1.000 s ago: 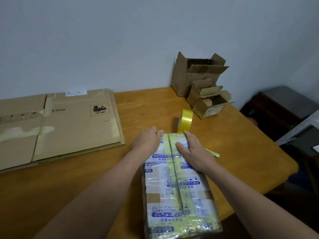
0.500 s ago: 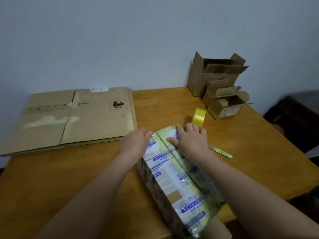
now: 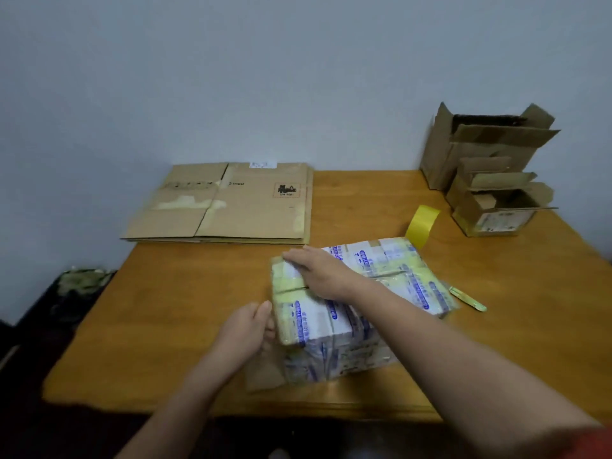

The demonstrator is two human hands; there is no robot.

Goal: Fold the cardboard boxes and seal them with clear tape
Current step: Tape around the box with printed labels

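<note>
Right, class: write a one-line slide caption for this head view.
Person's left hand grips, right hand presses a tape-wrapped printed cardboard box on a wooden table near a yellow tape roll.

A wooden surface (image 3: 185, 326) fills mid-frame beneath a pale grey wall (image 3: 231, 77), with a slim yellow-green strip (image 3: 467, 298) lying toward its right and a crumpled greenish heap (image 3: 82, 279) beyond its left edge.
</note>
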